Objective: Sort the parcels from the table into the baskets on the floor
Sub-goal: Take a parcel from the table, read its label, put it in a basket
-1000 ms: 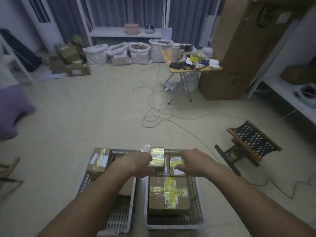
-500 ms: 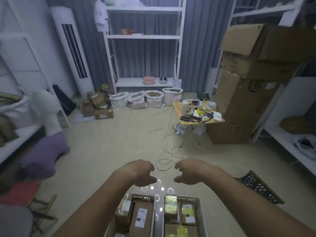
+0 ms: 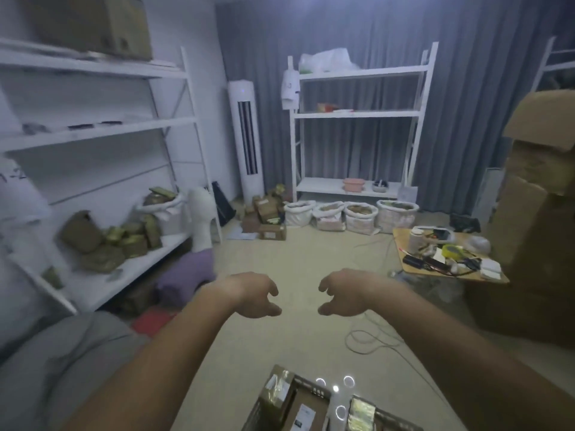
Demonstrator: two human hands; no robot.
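My left hand and my right hand are held out side by side above the floor, fingers loosely curled, both holding nothing. Below them, at the bottom edge, only the far ends of two floor baskets show: the left basket with brown cardboard parcels, and the right basket with a small parcel wrapped in yellow tape. The parcel table is out of view.
A low shelf at left carries more brown parcels. A purple cushion lies by it. White sacks line the back rack. A cluttered folding table and stacked cardboard boxes stand right. Cables trail over the floor.
Both hands let go of the small yellow-taped parcel in the right basket and rose away with nothing in them. The view tilted up and left, pushing the baskets to the bottom edge.
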